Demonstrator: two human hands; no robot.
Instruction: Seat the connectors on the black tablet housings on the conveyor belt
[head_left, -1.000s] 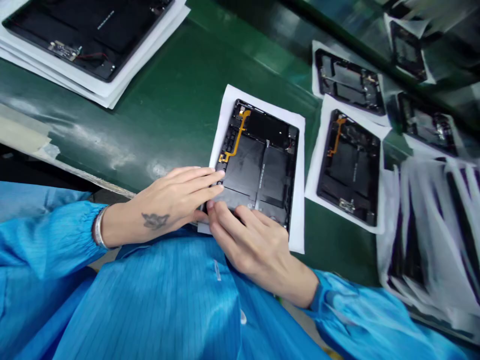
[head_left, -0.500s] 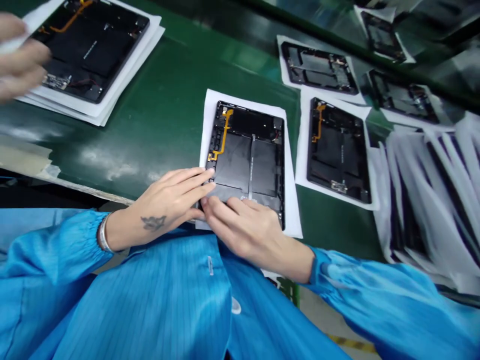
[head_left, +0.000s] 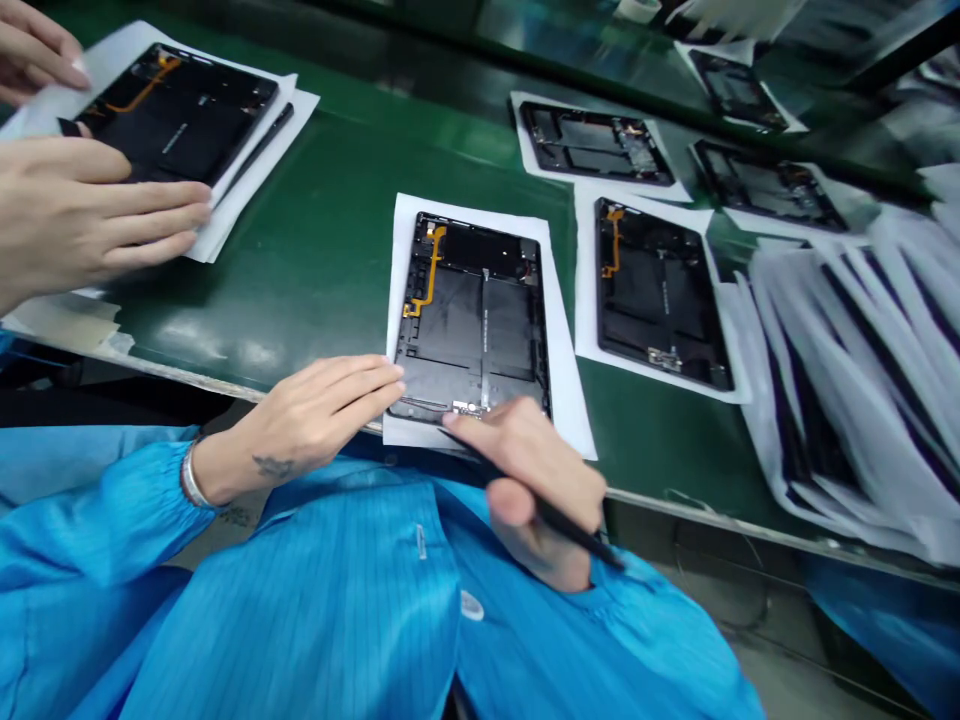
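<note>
An opened black tablet with an orange flex cable lies on a white sheet in front of me. My left hand rests its outstretched fingertips on the tablet's lower left edge, holding nothing. My right hand grips a thin black tool, slanting from the tablet's bottom edge down to the right. The right index fingertip is beside a small silver board at the bottom of the tablet.
Another person's hands touch a stacked tablet at the upper left. Right of my tablet lies a similar one, with more behind it. Sheet-wrapped units lean together at the right. The green table's edge runs near me.
My right hand has turned, and a black tool now shows in it. The small board below the centre is uncovered. The other person's hands have moved onto the stacked tablet.
</note>
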